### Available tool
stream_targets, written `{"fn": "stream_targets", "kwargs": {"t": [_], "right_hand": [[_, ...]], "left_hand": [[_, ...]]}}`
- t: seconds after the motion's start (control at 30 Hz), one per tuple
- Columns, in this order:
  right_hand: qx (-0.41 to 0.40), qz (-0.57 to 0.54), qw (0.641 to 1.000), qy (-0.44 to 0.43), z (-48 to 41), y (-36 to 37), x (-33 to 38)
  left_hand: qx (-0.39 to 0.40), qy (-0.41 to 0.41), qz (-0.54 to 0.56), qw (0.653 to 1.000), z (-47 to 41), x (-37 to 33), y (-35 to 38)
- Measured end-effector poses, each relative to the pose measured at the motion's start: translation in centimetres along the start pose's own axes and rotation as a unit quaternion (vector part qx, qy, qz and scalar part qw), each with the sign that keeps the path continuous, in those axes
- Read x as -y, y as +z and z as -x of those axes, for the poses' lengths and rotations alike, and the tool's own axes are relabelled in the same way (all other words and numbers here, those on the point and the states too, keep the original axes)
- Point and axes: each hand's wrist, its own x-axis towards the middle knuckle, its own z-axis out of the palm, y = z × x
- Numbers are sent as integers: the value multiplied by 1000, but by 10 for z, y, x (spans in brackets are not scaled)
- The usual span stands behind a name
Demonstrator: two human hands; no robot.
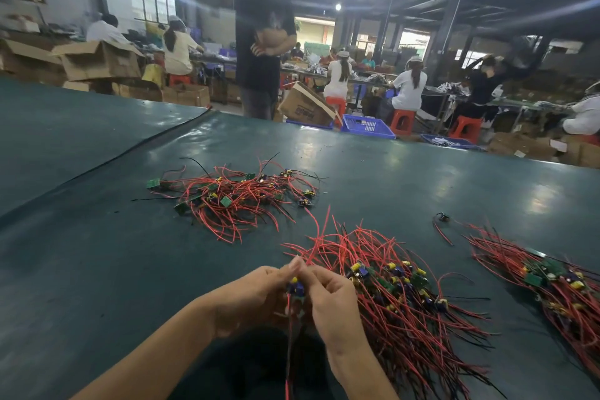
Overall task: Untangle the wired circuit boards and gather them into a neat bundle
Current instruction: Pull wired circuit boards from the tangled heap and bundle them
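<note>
Nearest the worker, red and black leads point(289, 354) hang straight down toward the lap from one small circuit board point(295, 286), its blue and yellow parts uppermost. The left hand point(253, 297) and right hand point(332, 300) are both closed on that board. Their fingertips pinch it from either side and the hands touch above it. The board is mostly covered, so which fingers bear the load cannot be told.

Just beside the right hand lies the combed bundle point(402, 299), with boards clustered at its middle and wires fanned both ways. Further out across the green table mat point(97, 269) lies the tangled heap point(233, 196), unsorted. A second bundle point(552, 282) lies well apart to the right, with a stray board point(442, 217) near its far end.

Assessment: the step in hand appears to be straightening one freed unit.

Recommended:
- Grip the board by its edges, not by the wire joints.
- Let the leads hang clear and draw them through the fingers.
- Lay the board against the cluster with its leads running as its neighbours' do.

Risk: a dangling lead may snag the adjacent bundle.
</note>
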Motion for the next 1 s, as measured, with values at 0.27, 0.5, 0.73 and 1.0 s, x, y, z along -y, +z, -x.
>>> {"fn": "stream_targets", "kwargs": {"t": [0.27, 0.5, 0.73, 1.0], "right_hand": [[-167, -102, 981, 0, -3, 0, 2], [-135, -48, 986, -82, 3, 5, 9], [-185, -81, 976, -82, -3, -5, 11], [-236, -144, 960, -33, -6, -21, 15]], "left_hand": [[-42, 4, 104, 994, -11, 7, 5], [-123, 127, -13, 984, -12, 15, 15], [-172, 208, -97, 958, -10, 7, 15], [-108, 197, -56, 973, -3, -1, 17]]}}
